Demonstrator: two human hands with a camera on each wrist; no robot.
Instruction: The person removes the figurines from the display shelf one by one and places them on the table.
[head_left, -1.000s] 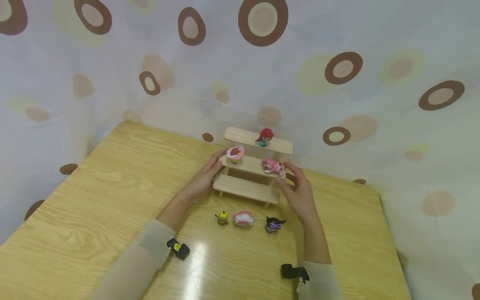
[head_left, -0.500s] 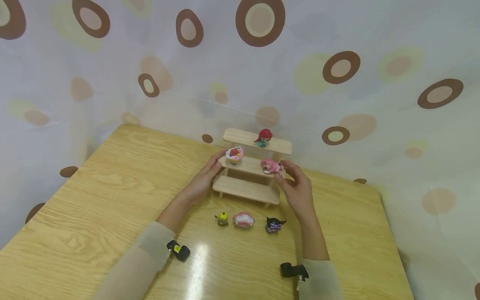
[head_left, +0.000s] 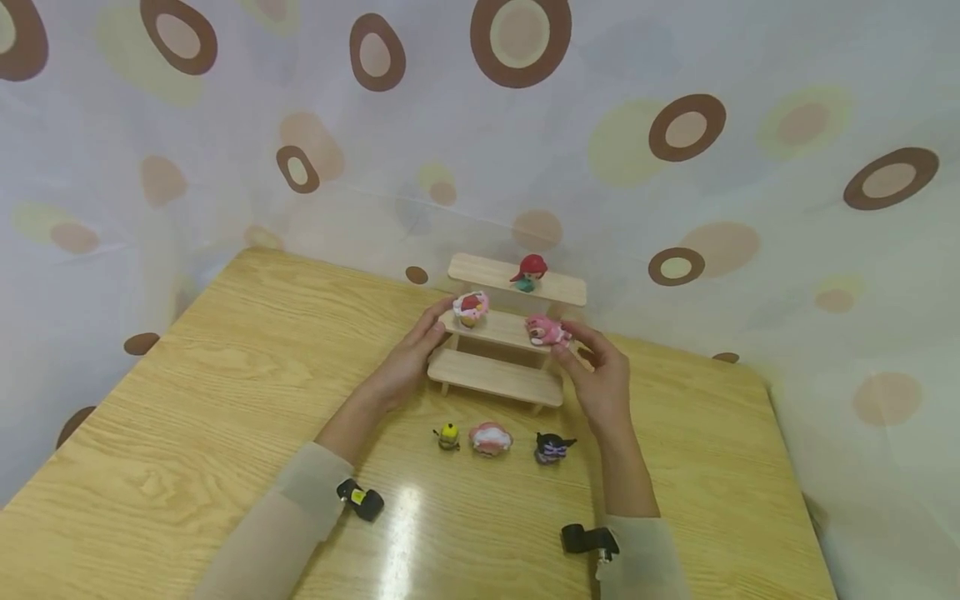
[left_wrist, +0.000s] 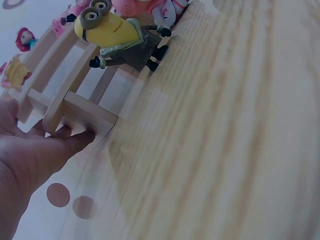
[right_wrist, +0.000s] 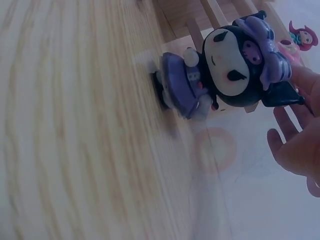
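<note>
A three-tier wooden display shelf (head_left: 495, 377) stands at the back of the table. My left hand (head_left: 405, 364) holds the left end of its middle tier; in the left wrist view the fingers lie against the shelf's side. At the right end of that tier, my right hand (head_left: 602, 383) pinches a pink bear figurine (head_left: 546, 330) between thumb and index finger. A figurine with a white and pink top (head_left: 471, 308) sits beside my left fingertips. On the top tier is a red-haired mermaid figurine (head_left: 529, 273). The bottom tier bears nothing.
In front of the shelf stand a yellow Minion figurine (head_left: 448, 437), a pink and white figurine (head_left: 491, 439) and a black and purple figurine (head_left: 552, 448). A patterned cloth (head_left: 360, 200) hangs behind the wooden table (head_left: 225, 400).
The right thumb and fingers have shifted slightly on the pink bear figurine, which has turned a little. The left hand keeps its place at the shelf's end.
</note>
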